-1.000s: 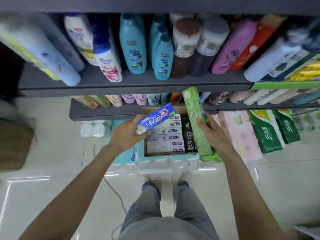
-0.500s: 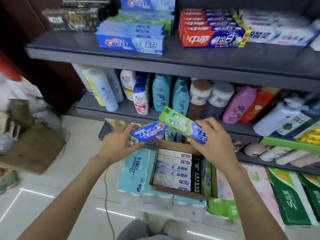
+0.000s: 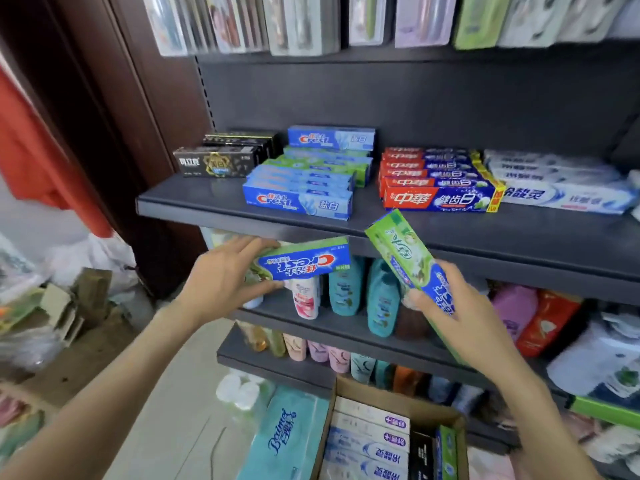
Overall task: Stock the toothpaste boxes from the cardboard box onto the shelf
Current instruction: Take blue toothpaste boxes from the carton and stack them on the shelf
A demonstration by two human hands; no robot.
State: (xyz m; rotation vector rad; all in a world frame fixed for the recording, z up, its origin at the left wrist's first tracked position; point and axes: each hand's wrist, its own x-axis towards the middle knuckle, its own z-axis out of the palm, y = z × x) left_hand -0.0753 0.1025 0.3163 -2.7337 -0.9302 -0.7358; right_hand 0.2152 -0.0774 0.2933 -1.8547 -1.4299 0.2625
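My left hand (image 3: 221,278) grips a blue and green Crest toothpaste box (image 3: 304,263), held level just below the front lip of the grey toothpaste shelf (image 3: 214,211). My right hand (image 3: 460,317) holds a green and blue toothpaste box (image 3: 405,258), tilted with its green end up near the shelf edge. On the shelf lie stacks of blue Crest boxes (image 3: 298,200), black boxes (image 3: 216,162), red and blue boxes (image 3: 440,197) and white boxes (image 3: 561,195). The open cardboard box (image 3: 398,393) sits low at the bottom, with several toothpaste boxes inside.
Shampoo bottles (image 3: 346,289) fill the shelf below the toothpaste. Packaged items hang above at the top (image 3: 301,26). A teal tissue pack (image 3: 287,434) lies left of the cardboard box. Flattened cartons and bags (image 3: 59,306) clutter the floor at left by a dark wooden frame.
My view has tilted up from the cardboard box to the toothpaste shelf. Both hands have risen with their boxes from the carton to just under the shelf's front edge.
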